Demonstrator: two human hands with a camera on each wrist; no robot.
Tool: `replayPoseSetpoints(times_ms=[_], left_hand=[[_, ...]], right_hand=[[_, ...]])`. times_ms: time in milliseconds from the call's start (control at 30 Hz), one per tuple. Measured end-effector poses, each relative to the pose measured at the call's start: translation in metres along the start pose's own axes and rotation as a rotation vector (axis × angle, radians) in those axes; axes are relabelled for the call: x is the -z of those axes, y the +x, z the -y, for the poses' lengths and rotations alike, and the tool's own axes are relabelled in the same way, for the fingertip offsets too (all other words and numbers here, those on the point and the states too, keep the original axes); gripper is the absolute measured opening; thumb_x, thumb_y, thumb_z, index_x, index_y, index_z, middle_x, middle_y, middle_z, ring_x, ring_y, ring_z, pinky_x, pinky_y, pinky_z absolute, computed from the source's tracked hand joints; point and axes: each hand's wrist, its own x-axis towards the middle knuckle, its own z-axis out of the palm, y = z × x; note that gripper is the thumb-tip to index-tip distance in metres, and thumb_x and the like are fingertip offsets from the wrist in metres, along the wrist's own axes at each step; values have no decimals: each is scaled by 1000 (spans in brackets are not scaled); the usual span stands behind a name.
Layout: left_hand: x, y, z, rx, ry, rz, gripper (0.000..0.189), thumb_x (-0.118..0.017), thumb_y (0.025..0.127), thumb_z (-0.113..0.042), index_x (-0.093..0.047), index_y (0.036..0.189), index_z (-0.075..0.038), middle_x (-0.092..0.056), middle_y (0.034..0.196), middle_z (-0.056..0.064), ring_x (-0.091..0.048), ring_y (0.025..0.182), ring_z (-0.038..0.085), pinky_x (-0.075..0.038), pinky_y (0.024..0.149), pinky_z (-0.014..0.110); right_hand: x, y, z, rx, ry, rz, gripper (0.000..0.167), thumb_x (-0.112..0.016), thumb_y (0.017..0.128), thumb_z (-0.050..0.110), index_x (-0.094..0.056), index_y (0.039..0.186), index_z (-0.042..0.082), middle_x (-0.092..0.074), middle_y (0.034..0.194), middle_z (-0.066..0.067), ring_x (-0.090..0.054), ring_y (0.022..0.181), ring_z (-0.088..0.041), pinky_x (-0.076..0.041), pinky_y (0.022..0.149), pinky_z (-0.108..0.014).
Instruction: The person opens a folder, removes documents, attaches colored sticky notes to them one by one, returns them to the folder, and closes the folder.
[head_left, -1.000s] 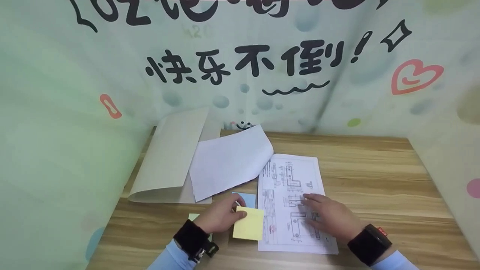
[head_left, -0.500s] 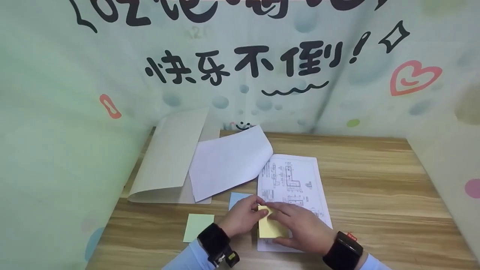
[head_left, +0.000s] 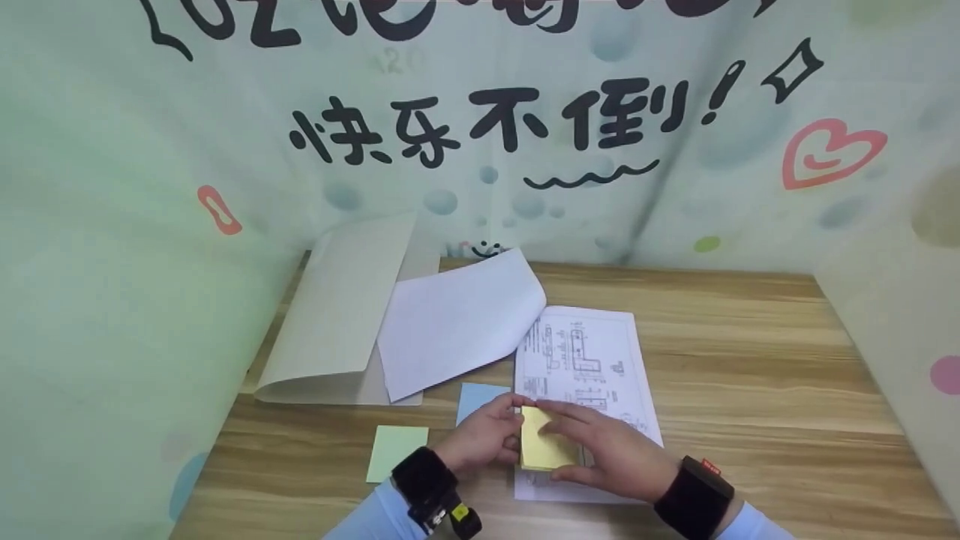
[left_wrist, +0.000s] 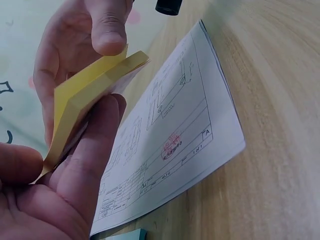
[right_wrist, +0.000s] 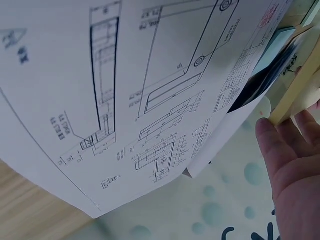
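A yellow sticky note pad (head_left: 538,452) is in my left hand (head_left: 480,439), pinched between thumb and fingers. My right hand (head_left: 622,461) spans the pad, with its thumb at the near edge and its fingers over the top and far edge. In the left wrist view the top sheet stands slightly apart from the block (left_wrist: 105,85), the right thumb close against it. Beneath both hands lies a printed technical drawing (head_left: 592,352), partly covered by the pad and right hand. The right wrist view catches the pad edge-on at the right fingertips (right_wrist: 265,125).
Left of the drawing are a blue sticky note (head_left: 476,397) and a green sticky note (head_left: 397,454). Farther back, a white sheet (head_left: 461,322) sticks out of a pale folder (head_left: 337,307). All rest on a wood-grain table (head_left: 750,360) before a printed cloth backdrop (head_left: 480,210).
My left hand has carried the yellow pad rightward over the drawing, uncovering the green note. The right hand has left the drawing and come to the pad, which has since tilted slightly.
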Motion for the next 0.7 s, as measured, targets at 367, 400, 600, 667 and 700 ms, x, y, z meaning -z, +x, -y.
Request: replayPoseSetpoints(times_ms=[367,400,600,667,700], left_hand=[[3,-2,-1,15,-41,0,32,-40,106,-9,-50,137,-8,-72,115,13,-74,93,21,-62,80,34],[4,-2,-1,22,-44,3,33,-43,105,-8,-50,137,-8,-71,117,13,-74,95,22,-62,81,34],[5,0,-2,28,-29,49,51,-56,89,1,-48,138,-9,-70,121,14,-73,101,26,-62,86,37],[4,1,-1,19,-18,63,53,-58,86,4,-47,137,-9,-71,119,15,-73,99,27,-62,85,38],[4,1,0,13,-11,67,52,-58,87,4,-47,136,-9,-72,119,15,-73,98,27,-62,85,38]], right_hand=[[3,2,0,43,-7,-160,9,-73,95,26,-80,96,21,-69,130,3,-65,122,-20,-54,101,-41],[4,3,0,31,10,-165,8,-73,94,24,-80,96,21,-71,125,5,-66,118,-18,-55,98,-40],[7,7,2,-86,184,-158,3,-74,93,23,-77,92,23,-73,96,15,-69,93,-5,-58,85,-31],[7,7,2,-119,232,-153,4,-75,92,25,-74,89,24,-72,92,15,-67,89,-3,-57,81,-28],[7,8,2,-134,260,-149,5,-76,92,26,-73,87,24,-72,91,15,-66,87,-2,-56,79,-26]])
